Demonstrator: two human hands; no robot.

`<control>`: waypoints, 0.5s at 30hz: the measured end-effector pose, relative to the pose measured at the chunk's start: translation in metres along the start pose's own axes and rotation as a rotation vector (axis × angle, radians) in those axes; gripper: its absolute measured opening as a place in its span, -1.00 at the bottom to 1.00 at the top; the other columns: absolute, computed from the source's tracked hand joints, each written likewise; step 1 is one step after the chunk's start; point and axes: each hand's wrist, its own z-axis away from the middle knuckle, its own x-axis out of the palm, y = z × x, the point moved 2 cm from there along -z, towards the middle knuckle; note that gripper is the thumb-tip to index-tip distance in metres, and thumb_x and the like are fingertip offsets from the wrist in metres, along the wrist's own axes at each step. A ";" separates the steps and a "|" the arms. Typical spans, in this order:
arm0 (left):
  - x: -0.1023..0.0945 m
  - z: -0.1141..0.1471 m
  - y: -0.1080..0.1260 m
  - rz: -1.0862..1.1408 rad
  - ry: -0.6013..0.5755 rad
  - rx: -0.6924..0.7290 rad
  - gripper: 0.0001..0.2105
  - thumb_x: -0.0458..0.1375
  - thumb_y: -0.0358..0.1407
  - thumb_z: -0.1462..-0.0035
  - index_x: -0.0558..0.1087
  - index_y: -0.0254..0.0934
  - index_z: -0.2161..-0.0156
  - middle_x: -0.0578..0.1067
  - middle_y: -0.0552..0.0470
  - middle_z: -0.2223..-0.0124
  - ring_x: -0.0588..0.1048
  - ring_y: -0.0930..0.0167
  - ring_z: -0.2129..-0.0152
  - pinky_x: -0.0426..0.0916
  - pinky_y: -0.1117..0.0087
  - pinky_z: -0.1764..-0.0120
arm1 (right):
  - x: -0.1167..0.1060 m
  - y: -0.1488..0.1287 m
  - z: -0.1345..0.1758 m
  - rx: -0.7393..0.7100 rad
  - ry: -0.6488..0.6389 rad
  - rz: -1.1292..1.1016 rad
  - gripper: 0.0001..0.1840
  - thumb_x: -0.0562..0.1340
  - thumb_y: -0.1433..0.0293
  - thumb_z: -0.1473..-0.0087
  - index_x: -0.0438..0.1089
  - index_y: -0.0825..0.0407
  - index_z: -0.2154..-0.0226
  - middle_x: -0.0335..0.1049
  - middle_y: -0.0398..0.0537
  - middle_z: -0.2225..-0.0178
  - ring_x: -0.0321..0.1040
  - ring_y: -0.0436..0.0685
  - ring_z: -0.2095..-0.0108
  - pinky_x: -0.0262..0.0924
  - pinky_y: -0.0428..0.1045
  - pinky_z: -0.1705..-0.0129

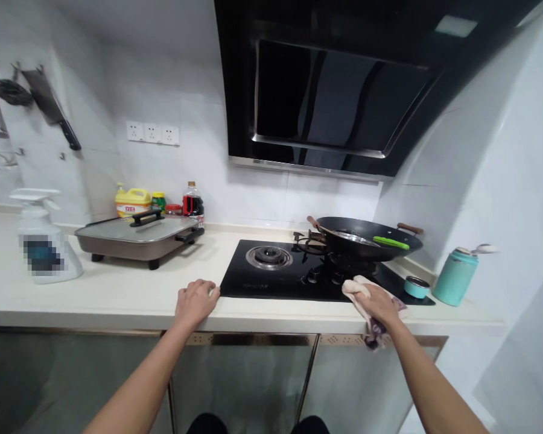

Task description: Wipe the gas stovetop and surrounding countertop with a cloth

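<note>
My left hand point(196, 301) rests on the white counter at the front left corner of the black gas stove point(248, 283). Its fingers are bent loosely over the surface, and nothing is in it. At the stove's front edge, my right hand point(380, 304) grips a pale cloth point(356, 288) with purplish patches. Part of the cloth lies on the stove top, and a corner hangs over the counter's front edge. Just behind it are the stove knobs point(314, 275). A black wok point(366, 238) with wooden handles sits over the right burner, a bright green utensil point(391, 242) in it.
A teal flask point(456, 276) and small teal cup point(416, 287) stand right of the cloth. Left are a lidded electric pan point(131, 238), spray bottle point(45, 241), yellow jug point(133, 199) and sauce bottle point(193, 202). A range hood point(326, 102) hangs overhead; a cleaver point(49, 102) hangs left.
</note>
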 end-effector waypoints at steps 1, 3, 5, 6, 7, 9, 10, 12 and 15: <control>0.001 0.000 0.000 0.004 -0.003 -0.002 -0.56 -0.09 -0.09 -0.30 0.60 -0.20 0.04 0.56 -0.15 -0.14 0.45 0.08 -0.11 0.25 0.01 -0.14 | 0.003 -0.010 0.014 -0.028 0.005 -0.004 -0.39 0.03 0.13 -0.23 0.36 -0.08 -0.25 0.31 0.09 -0.29 0.22 0.32 -0.27 0.07 0.18 -0.25; 0.002 -0.001 -0.001 0.015 -0.009 -0.005 -0.55 -0.09 -0.09 -0.30 0.60 -0.19 0.04 0.56 -0.16 -0.14 0.44 0.07 -0.11 0.24 0.00 -0.14 | 0.011 -0.038 0.042 -0.082 0.013 -0.010 -0.40 0.08 0.13 -0.20 0.35 -0.11 -0.24 0.29 0.05 -0.29 0.19 0.33 -0.26 0.04 0.20 -0.27; 0.002 -0.002 -0.002 0.028 -0.015 -0.010 -0.55 -0.09 -0.07 -0.30 0.60 -0.18 0.04 0.55 -0.16 -0.15 0.43 0.07 -0.12 0.24 0.01 -0.15 | 0.020 -0.078 0.071 -0.144 0.027 -0.023 -0.40 0.14 0.12 -0.15 0.37 -0.16 -0.23 0.29 0.04 -0.26 0.18 0.38 -0.23 0.02 0.27 -0.26; 0.002 -0.002 -0.002 0.035 -0.017 -0.013 -0.54 -0.09 -0.06 -0.29 0.60 -0.18 0.03 0.55 -0.15 -0.15 0.43 0.08 -0.13 0.24 0.01 -0.15 | 0.024 -0.103 0.084 -0.185 0.035 -0.041 -0.42 0.16 0.12 -0.14 0.38 -0.20 -0.21 0.29 0.04 -0.24 0.19 0.39 -0.20 0.03 0.29 -0.24; 0.002 -0.002 -0.002 0.043 -0.019 -0.016 -0.54 -0.09 -0.05 -0.29 0.60 -0.17 0.04 0.55 -0.15 -0.15 0.43 0.08 -0.13 0.23 0.01 -0.16 | 0.028 -0.129 0.095 -0.250 0.045 -0.089 -0.43 0.20 0.13 -0.12 0.40 -0.19 -0.19 0.30 0.06 -0.21 0.19 0.40 -0.16 0.03 0.32 -0.22; 0.000 -0.002 -0.003 0.057 -0.022 -0.025 -0.53 -0.08 -0.01 -0.29 0.61 -0.16 0.04 0.56 -0.14 -0.15 0.42 0.08 -0.14 0.23 0.00 -0.17 | 0.036 -0.184 0.115 -0.362 0.048 -0.161 -0.40 0.28 0.16 -0.05 0.40 -0.22 -0.18 0.32 0.06 -0.16 0.18 0.41 -0.13 0.03 0.33 -0.19; 0.000 -0.002 -0.003 0.062 -0.022 -0.029 -0.53 -0.08 0.00 -0.28 0.61 -0.15 0.04 0.56 -0.14 -0.15 0.42 0.08 -0.14 0.22 -0.01 -0.18 | 0.040 -0.210 0.124 -0.410 0.042 -0.179 -0.39 0.33 0.14 -0.01 0.40 -0.26 -0.15 0.32 0.01 -0.15 0.19 0.38 -0.12 0.04 0.29 -0.19; -0.002 -0.002 -0.004 0.069 -0.023 -0.036 -0.53 -0.07 0.01 -0.28 0.61 -0.14 0.05 0.56 -0.13 -0.15 0.43 0.09 -0.14 0.22 -0.01 -0.19 | 0.049 -0.256 0.137 -0.542 0.026 -0.236 -0.34 0.39 0.08 0.05 0.38 -0.29 -0.14 0.30 -0.01 -0.14 0.18 0.36 -0.10 0.06 0.27 -0.18; -0.003 -0.003 -0.006 0.070 -0.024 -0.038 -0.54 -0.08 0.01 -0.29 0.61 -0.13 0.05 0.57 -0.11 -0.16 0.43 0.12 -0.15 0.24 0.03 -0.18 | 0.062 -0.296 0.148 -0.747 0.034 -0.293 -0.25 0.40 0.06 0.03 0.29 -0.28 -0.22 0.26 0.02 -0.16 0.17 0.35 -0.09 0.06 0.26 -0.17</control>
